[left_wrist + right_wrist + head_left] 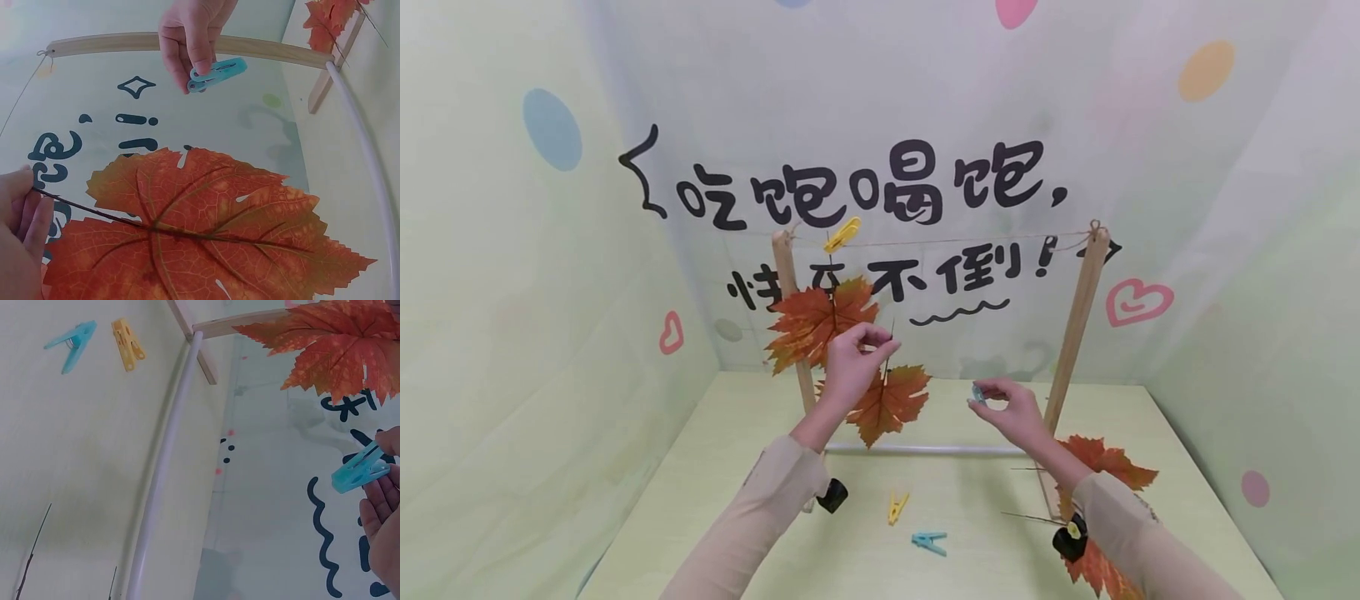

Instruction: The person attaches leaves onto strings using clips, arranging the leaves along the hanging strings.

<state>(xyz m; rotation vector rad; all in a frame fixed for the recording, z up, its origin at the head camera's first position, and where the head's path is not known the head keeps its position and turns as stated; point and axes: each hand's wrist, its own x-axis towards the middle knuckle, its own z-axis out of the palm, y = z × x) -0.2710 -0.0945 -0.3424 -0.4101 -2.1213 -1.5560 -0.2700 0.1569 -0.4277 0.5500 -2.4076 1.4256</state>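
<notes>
My left hand (853, 362) pinches the thin dark stem of an orange-red maple leaf (891, 404), which hangs below the fingers. In the left wrist view the same leaf (187, 225) spreads large, its stem running to the fingertips. My right hand (1011, 410) holds a light blue clothespin (978, 394) between thumb and fingers, to the right of that leaf; the right wrist view shows the clothespin (359, 469) close up. Above, a yellow clothespin (842, 236) sits on the string (925, 242), and another maple leaf (820, 321) hangs beneath it.
Two wooden posts (1078, 325) hold the string, with a white rod (925, 450) joining them low down. On the table lie a yellow clothespin (897, 507) and a blue clothespin (929, 542). More leaves (1108, 462) lie at the right, partly behind my right forearm.
</notes>
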